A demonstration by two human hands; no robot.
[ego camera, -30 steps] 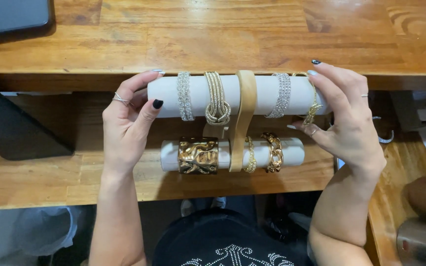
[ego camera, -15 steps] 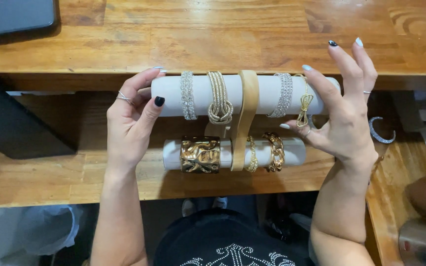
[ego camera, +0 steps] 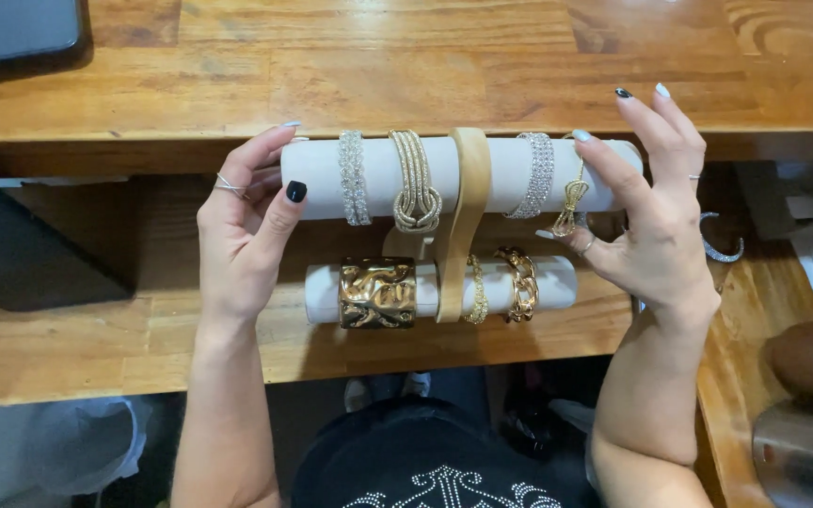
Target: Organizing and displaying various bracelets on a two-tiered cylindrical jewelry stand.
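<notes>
A two-tier bracelet stand (ego camera: 463, 221) with white padded bars and a tan wooden post is held over the wooden desk. My left hand (ego camera: 242, 226) grips the left end of the upper bar (ego camera: 491, 174). My right hand (ego camera: 656, 221) is at the right end, fingers apart, thumb and fingertips touching a thin gold bow bracelet (ego camera: 571, 202). The upper bar also carries a crystal bracelet (ego camera: 354, 177), a gold knot bracelet (ego camera: 416, 183) and a crystal band (ego camera: 540, 176). On the lower bar (ego camera: 557, 282) sit a wide gold cuff (ego camera: 377, 293) and a gold chain bracelet (ego camera: 519, 284).
A dark screen (ego camera: 11, 33) lies at the upper left of the wooden desk (ego camera: 425, 66), and a black panel (ego camera: 30, 254) stands below it. A silver crescent piece (ego camera: 722, 243) rests on the right shelf. Metallic containers (ego camera: 811, 414) sit at the lower right.
My right hand has lifted its fingers off the upper bar's right end and now pinches at the gold bow bracelet. The left hand and stand have barely shifted.
</notes>
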